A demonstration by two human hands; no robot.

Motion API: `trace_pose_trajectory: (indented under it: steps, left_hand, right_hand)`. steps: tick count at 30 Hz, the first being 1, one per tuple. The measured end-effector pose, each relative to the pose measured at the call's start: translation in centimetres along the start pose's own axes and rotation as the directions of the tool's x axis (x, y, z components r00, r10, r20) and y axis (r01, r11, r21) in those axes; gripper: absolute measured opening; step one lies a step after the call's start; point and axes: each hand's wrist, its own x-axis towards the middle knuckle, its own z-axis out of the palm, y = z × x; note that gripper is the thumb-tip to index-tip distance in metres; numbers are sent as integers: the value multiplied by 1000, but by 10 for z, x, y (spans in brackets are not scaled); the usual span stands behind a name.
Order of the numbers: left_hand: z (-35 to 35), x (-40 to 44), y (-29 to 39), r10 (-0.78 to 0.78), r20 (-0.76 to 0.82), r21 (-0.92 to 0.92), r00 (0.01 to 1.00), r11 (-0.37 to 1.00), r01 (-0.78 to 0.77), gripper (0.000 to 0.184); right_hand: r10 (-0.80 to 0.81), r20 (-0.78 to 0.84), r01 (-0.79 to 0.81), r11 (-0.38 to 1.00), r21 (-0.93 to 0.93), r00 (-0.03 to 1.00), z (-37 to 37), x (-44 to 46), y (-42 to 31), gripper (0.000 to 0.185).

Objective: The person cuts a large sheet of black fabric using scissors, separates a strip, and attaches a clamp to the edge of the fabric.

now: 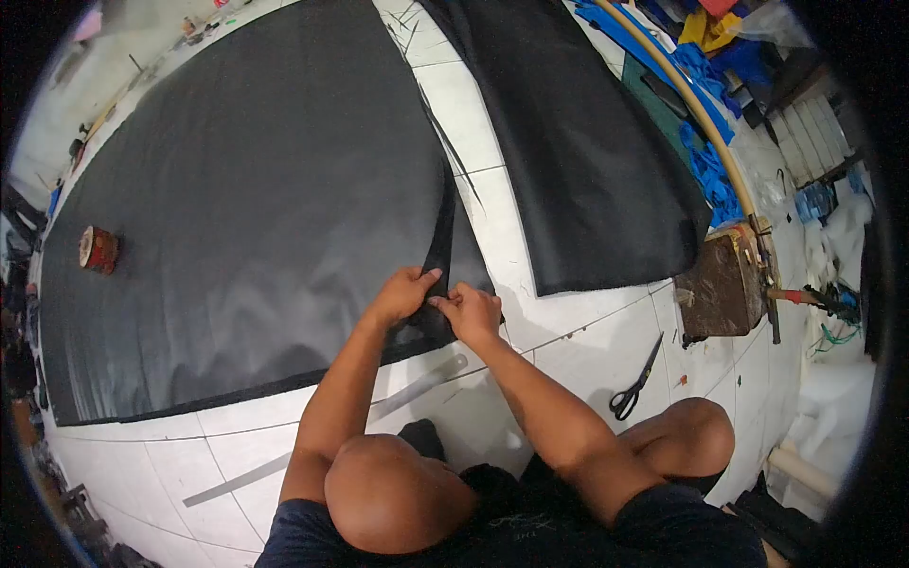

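A large black sheet of material (256, 180) lies across the tiled floor. At its near right edge, my left hand (405, 293) pinches a raised, folded part of the sheet. Close beside it, my right hand (468, 310) grips the same edge, fingers pressed together. The two hands almost touch. A dark gap or fold runs away from them up the sheet, with a narrow strip on its right. Further right lies a second black piece (578, 161), apart from my hands. Black-handled scissors (636, 381) rest on the floor to the right, partly open.
A long metal ruler (237, 481) lies on the floor in front of me, partly hidden by my arm and leg. A reddish round block (98, 249) sits on the sheet at left. At right are a brown block (721, 289), a long curved tube (701, 109) and blue scraps (712, 175).
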Motion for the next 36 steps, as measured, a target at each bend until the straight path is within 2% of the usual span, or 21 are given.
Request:
trace_pose_trajectory:
  steps: [3, 4, 5, 6, 7, 9, 10, 11, 13, 14, 15, 16, 17, 19, 20, 24, 26, 30, 32, 35, 36]
  left_hand:
    - [4, 0, -5, 3, 50, -54, 999, 999, 0, 42]
    - [5, -1, -6, -25, 82, -184, 996, 982, 39, 41]
    - [4, -1, -7, -51, 115, -310, 992, 947, 84, 39]
    - [5, 5, -15, -52, 111, -312, 992, 946, 84, 39]
    - [9, 12, -26, -20, 87, -305, 996, 951, 46, 39]
    - [10, 11, -31, 8, 67, -297, 998, 955, 12, 39]
    - [11, 13, -31, -1, 88, -327, 996, 945, 30, 39]
    - [10, 12, -27, -9, 109, -357, 994, 933, 48, 40]
    - [1, -2, -3, -23, 105, -292, 994, 955, 53, 41]
    - [-2, -7, 6, -40, 100, -226, 994, 972, 62, 42]
    - [-3, -8, 8, -35, 102, -226, 994, 972, 57, 42]
    - [-3, -9, 11, -50, 78, -137, 996, 989, 61, 43]
    - [-4, -9, 11, -64, 50, -48, 997, 997, 67, 44]
    - [-3, -5, 3, -34, 49, -96, 998, 995, 38, 44]
    - [-5, -7, 3, -7, 53, -141, 999, 990, 15, 44]
    - [-6, -11, 11, -28, 92, -142, 995, 989, 40, 44]
    - [-4, -11, 11, -22, 104, -202, 994, 978, 43, 43]
    - [-2, -5, 2, -52, 119, -152, 992, 986, 70, 43]
    - [0, -4, -1, -61, 114, -299, 992, 950, 93, 42]
    - [-1, -8, 1, -50, 70, -279, 996, 958, 68, 42]
    - [-1, -7, -1, -53, 64, -284, 997, 956, 69, 42]
  right_hand:
    - [82, 16, -82, 997, -1, 997, 0, 2, 9, 40]
    - [84, 12, -84, 996, -2, 996, -2, 4, 12, 40]
    - [144, 90, -147, 989, 29, 986, -7, 6, 14, 41]
    - [198, 172, -210, 976, 55, 965, -10, 9, 16, 41]
    - [196, 177, -208, 977, 54, 965, -13, 10, 19, 41]
    - [288, 100, -300, 946, 126, 952, -19, 10, 23, 43]
    - [360, -91, -333, 915, 228, 928, -19, 9, 22, 47]
    - [277, -461, -254, 961, 113, 843, -10, 10, 24, 50]
    - [32, -612, -55, 998, -20, 790, -28, 10, 10, 47]
    - [32, -614, -56, 998, -20, 789, -32, 8, 3, 47]
    - [-37, -382, 10, 997, -72, 924, -32, 4, -5, 44]
    - [-100, -119, 88, 991, -104, 988, -30, 1, -11, 41]
    - [-105, -122, 92, 990, -106, 987, -26, 0, -13, 41]
    - [-32, 42, 35, 997, -70, 999, -11, 0, -13, 34]
    - [-38, 3, 37, 998, 46, 999, -7, 1, -9, 34]
    - [-63, -27, 64, 996, 64, 998, 1, -1, -3, 33]
    - [76, -122, -67, 994, 82, 990, 6, -5, -9, 33]
    - [70, -22, -66, 988, 143, 997, 8, -1, 6, 36]
    - [123, 27, -126, 985, 122, 992, 3, 2, 14, 43]
    - [198, 88, -205, 976, 68, 976, -7, 7, 22, 44]
    - [283, -16, -280, 955, 94, 959, -5, 7, 23, 44]
